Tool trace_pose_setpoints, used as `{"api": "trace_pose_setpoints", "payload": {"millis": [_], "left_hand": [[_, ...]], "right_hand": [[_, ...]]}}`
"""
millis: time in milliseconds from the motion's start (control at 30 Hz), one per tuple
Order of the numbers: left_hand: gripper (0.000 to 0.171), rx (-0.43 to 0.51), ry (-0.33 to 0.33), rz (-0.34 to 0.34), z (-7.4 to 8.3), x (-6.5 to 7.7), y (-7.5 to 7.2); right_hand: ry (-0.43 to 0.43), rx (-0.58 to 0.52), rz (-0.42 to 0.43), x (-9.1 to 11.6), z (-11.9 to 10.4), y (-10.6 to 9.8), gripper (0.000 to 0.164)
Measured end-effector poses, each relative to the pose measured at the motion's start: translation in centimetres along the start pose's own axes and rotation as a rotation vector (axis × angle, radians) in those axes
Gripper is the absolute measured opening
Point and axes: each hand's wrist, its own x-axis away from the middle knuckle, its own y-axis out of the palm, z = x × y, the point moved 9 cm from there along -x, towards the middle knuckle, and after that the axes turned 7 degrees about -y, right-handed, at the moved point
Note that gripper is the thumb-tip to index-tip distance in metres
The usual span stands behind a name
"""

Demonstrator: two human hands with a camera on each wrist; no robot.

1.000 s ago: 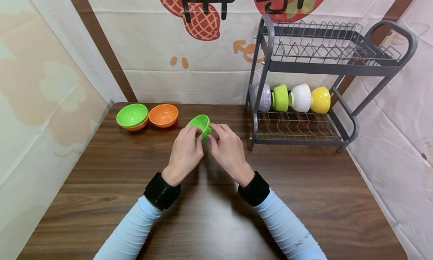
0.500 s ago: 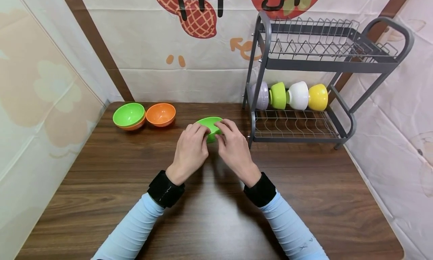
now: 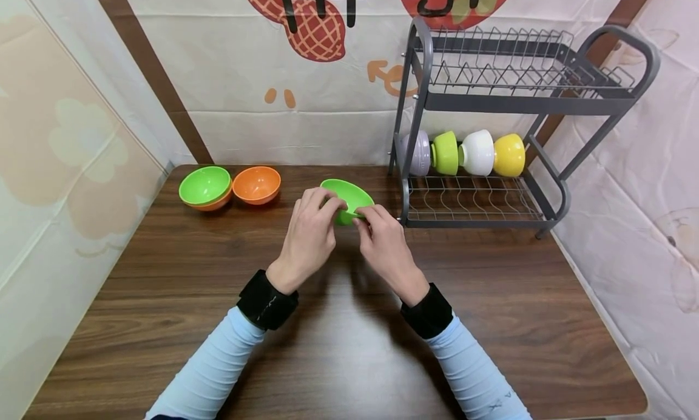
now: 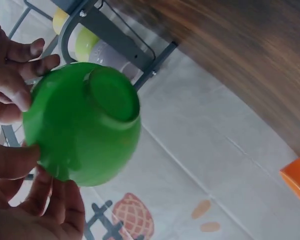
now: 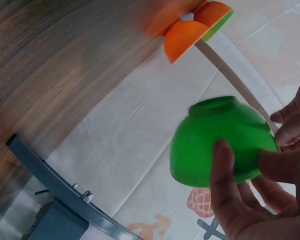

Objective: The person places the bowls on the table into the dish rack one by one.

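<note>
A green bowl (image 3: 349, 196) is held above the table between both hands, its opening tilted up in the head view. My left hand (image 3: 308, 238) grips the bowl's left side near the rim. On the opposite side, my right hand (image 3: 389, 247) pinches the edge. The left wrist view shows the round foot of the bowl (image 4: 82, 125), with fingertips of both hands along its left edge. From the right wrist camera, the bowl (image 5: 200, 150) appears with its foot upward and fingers (image 5: 222, 160) against its outer wall.
At the back left, another green bowl (image 3: 205, 185) is nested in an orange one (image 3: 214, 205), beside a separate orange bowl (image 3: 256, 186). A grey two-tier dish rack (image 3: 524, 103) stands at the back right. Its lower shelf carries purple, lime (image 3: 446, 153), white (image 3: 477, 153) and yellow (image 3: 509, 155) bowls on their sides.
Both hands have moved slightly right with the green bowl. The bowl has been turned, from its foot pointing right to its opening facing more upward. The head view has shifted a little.
</note>
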Motion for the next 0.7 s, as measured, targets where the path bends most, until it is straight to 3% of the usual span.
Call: {"api": "trace_pose_setpoints", "payload": {"millis": [200,300,367,500,700], "left_hand": [[0.021,0.227,0.069,0.191,1.1,-1.0,-1.4],[0.027,0.326,0.048,0.277,1.1,-1.1,-1.6],[0.027,0.370,0.021,0.293,0.9,-1.2,-1.2],[0.031,0.401,-0.030,0.245,0.7,-1.6,0.4],[0.038,0.281,-0.028,0.101,1.6,-2.6,4.5]], "right_hand": [[-0.051,0.014,0.205,0.5,-0.4,-3.0,0.018],[-0.062,-0.014,0.344,0.9,-0.3,-5.0,0.016],[-0.063,-0.048,0.434,1.2,-0.1,-6.4,0.014],[-0.058,-0.120,0.587,1.8,0.5,-9.2,0.012],[0.059,-0.162,0.761,2.7,2.7,-13.6,0.016]]}}
